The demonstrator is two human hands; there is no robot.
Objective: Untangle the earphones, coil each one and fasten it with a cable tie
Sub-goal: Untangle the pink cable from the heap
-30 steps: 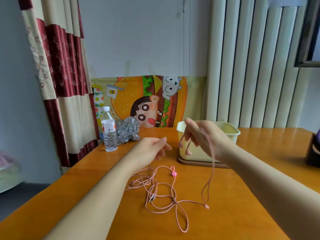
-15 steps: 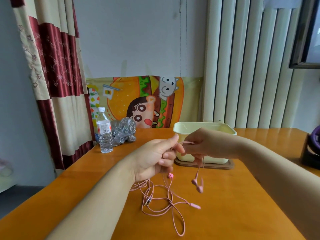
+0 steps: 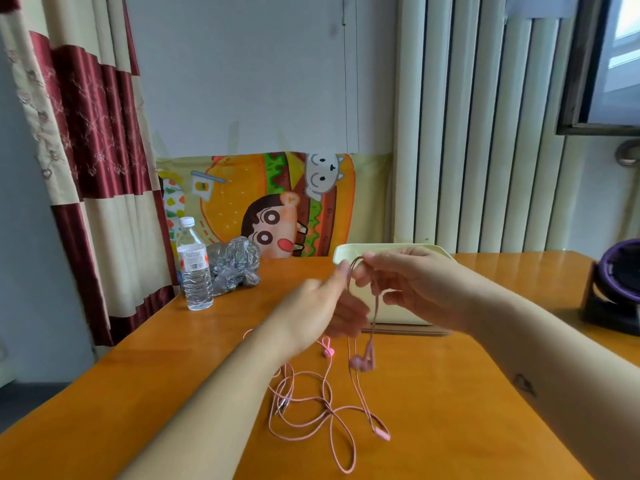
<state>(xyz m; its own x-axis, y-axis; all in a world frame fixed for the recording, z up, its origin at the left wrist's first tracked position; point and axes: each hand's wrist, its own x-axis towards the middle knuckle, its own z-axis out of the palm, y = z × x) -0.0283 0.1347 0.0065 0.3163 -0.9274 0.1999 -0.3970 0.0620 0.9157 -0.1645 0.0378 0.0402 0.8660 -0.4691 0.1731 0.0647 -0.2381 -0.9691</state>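
Left hand: the left hand [image 3: 322, 306] is up over the table and looks blurry. 1 fingertip is right next to the top of the cord. I cannot tell if it is holding the cord or how far open it is.
Right hand: the right hand [image 3: 412, 285] is up in front of the box. Its thumb and fingers pinch a small loop of the cord.
Pink earphones: the pink earphones [image 3: 373, 320] hang down from the right hand. The 2 earbuds [image 3: 362, 361] dangle just over the table. The rest of the cord lies in messy loops on the table, below the hands. A pink end piece [image 3: 382, 435] lies at the right of the loops.
Small pink piece: a small pink piece [image 3: 327, 351] lies on the table under the left hand. I cannot tell what it is.
Box: a pale yellow box [image 3: 346, 258] sits on a flat brown board [image 3: 408, 330], behind the hands.
Table: an orange wooden table [image 3: 138, 375].
Far left of table: a water bottle [image 3: 194, 268] stands up, with a crumpled clear plastic bag [image 3: 235, 265] just beside it.
Right edge: a purple and black thing [image 3: 616, 289].
Behind the table: a cartoon burger cloth [image 3: 242, 202].
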